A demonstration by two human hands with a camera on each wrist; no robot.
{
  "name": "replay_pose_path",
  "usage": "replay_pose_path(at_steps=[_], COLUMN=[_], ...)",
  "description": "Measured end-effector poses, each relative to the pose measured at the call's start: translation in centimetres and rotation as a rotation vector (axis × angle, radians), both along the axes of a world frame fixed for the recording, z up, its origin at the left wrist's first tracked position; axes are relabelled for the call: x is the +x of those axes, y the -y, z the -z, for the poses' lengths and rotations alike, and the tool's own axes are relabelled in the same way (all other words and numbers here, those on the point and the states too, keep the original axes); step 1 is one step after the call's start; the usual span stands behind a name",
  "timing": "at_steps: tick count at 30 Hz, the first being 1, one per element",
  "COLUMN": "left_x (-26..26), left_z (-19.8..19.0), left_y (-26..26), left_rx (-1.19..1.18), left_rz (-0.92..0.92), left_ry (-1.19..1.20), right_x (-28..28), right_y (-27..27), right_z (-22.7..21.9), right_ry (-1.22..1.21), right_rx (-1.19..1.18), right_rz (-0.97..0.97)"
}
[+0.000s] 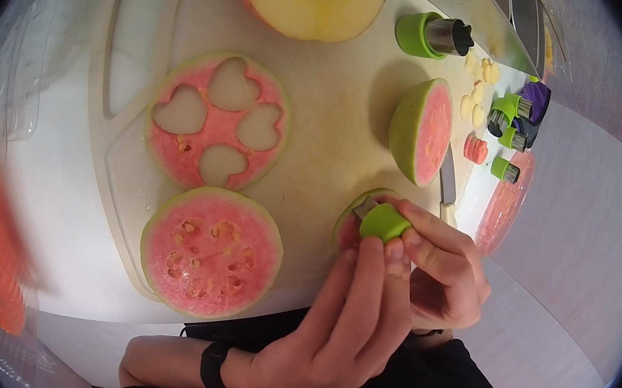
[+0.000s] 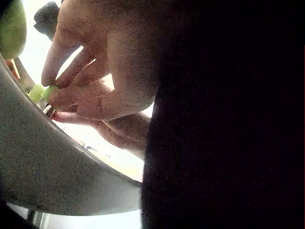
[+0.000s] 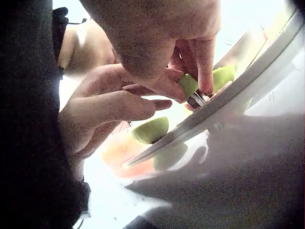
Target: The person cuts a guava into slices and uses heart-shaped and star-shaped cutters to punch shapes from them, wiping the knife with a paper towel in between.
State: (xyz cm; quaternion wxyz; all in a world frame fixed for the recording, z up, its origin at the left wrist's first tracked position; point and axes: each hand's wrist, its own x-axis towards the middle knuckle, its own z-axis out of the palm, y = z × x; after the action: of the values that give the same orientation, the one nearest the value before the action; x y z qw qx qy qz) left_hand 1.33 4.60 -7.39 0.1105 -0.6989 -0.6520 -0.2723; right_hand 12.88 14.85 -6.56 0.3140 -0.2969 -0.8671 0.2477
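Both hands meet at a small green-capped metal cutter, its metal end tilted over a green-rinded guava piece at the board's near edge. My right hand pinches the green cap between thumb and forefinger. From the left, my left hand has its fingertips against the cap's near side, gripping it too. In the right wrist view, the metal end of the cutter shows below the fingers. Part of the guava piece is hidden behind the hands. A cut guava half lies just beyond.
Left on the cutting board lie a guava slice with heart-shaped holes and a whole slice. An apple half and another cutter lie farther back. A small knife, several cutters and a large blade are rightward.
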Motion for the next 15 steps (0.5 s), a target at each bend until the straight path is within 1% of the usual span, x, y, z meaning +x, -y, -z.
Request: replay_pose_path(at_steps=[2, 4, 8, 11, 15], left_x=[-0.13, 0.53, 0.80, 0.17, 0.31], left_z=[0.29, 0.29, -0.14, 0.30, 0.39], left_y=[-0.34, -0.32, -0.55, -0.53, -0.57], left_rx=[0.016, 0.003, -0.020, 0.024, 0.019], left_rz=[-0.006, -0.052, -0.082, -0.024, -0.039], left_ry=[-0.041, 0.011, 0.034, -0.083, -0.129], right_x=[0.32, 0.71, 0.50, 0.07, 0.41], right_y=[-0.35, -0.48, -0.25, -0.36, -0.37], right_z=[-0.34, -0.37, -0.51, -0.73, -1.04], right_ry=[0.047, 0.071, 0.078, 0.109, 0.117], right_rx=[0.001, 0.007, -0.001, 0.026, -0.015], right_rz=[-0.035, -0.068, -0.046, -0.042, -0.049])
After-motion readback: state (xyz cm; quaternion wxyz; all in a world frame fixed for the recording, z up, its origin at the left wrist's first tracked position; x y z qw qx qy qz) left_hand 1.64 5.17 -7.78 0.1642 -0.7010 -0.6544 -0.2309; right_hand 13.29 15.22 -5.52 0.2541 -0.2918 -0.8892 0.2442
